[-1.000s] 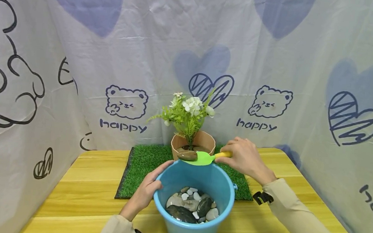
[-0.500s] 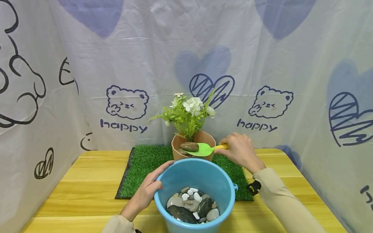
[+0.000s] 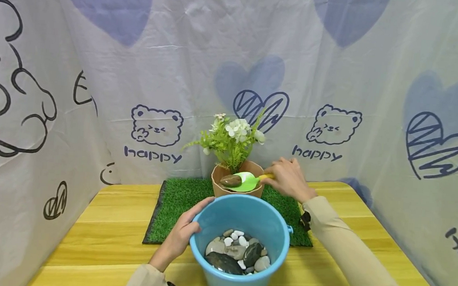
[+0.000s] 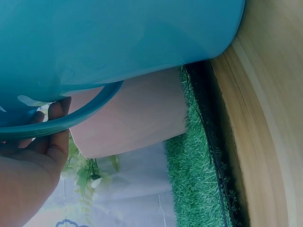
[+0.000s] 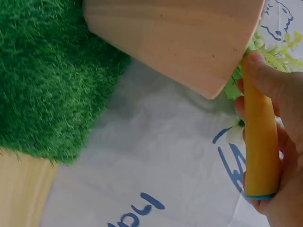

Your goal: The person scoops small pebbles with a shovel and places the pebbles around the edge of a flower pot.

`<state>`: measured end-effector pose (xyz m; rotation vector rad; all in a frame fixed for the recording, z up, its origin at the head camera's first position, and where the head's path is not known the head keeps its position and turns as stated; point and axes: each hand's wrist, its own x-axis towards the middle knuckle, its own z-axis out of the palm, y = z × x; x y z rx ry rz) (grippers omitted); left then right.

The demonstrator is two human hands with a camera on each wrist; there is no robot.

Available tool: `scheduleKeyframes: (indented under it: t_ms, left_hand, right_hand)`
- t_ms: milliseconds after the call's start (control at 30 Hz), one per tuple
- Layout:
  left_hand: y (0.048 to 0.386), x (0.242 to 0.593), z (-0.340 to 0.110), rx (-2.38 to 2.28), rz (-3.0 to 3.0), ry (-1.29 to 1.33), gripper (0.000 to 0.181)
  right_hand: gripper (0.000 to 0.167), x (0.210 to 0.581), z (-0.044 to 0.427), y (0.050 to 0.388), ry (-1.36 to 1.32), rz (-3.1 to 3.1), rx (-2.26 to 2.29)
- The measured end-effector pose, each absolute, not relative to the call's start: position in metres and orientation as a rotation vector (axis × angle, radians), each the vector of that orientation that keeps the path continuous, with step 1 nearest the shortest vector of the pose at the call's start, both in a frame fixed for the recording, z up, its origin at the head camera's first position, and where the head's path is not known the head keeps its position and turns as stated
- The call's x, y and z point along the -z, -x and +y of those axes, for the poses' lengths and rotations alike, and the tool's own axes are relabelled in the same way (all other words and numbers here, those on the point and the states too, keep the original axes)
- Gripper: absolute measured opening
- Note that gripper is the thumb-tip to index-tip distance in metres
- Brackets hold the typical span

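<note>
At the left, the left hand (image 3: 178, 237) grips the blue bucket (image 3: 244, 212) by its side, presumably to steady it. Just beyond, a brown stone (image 3: 230, 181) lies on the green trowel (image 3: 247, 182) at the flowerpot's mouth; whether it touches the flowerpot (image 4: 137, 113), I can't tell. Rightmost, the right hand (image 3: 288, 178) wraps the yellow handle (image 5: 260, 137), seemingly balancing that load.

Table (image 3: 103, 227), yellow wood grain. Green turf mat (image 3: 169, 218) on it, dark left edge. White cloth (image 3: 204, 35) behind and both sides: hearts (image 3: 107, 6), bears (image 3: 156, 130), "happy" lettering (image 3: 153, 154).
</note>
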<state>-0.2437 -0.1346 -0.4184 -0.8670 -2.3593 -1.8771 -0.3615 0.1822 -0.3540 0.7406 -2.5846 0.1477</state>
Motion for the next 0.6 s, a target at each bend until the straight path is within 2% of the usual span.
scheduleKeyframes:
  t_ms: [600]
  left_hand:
    - [0.244,0.419,-0.133,1.874,-2.325,0.868,0.078]
  right_hand:
    - [0.021,0.343,0.177,0.367,-1.031,-2.409,0.063]
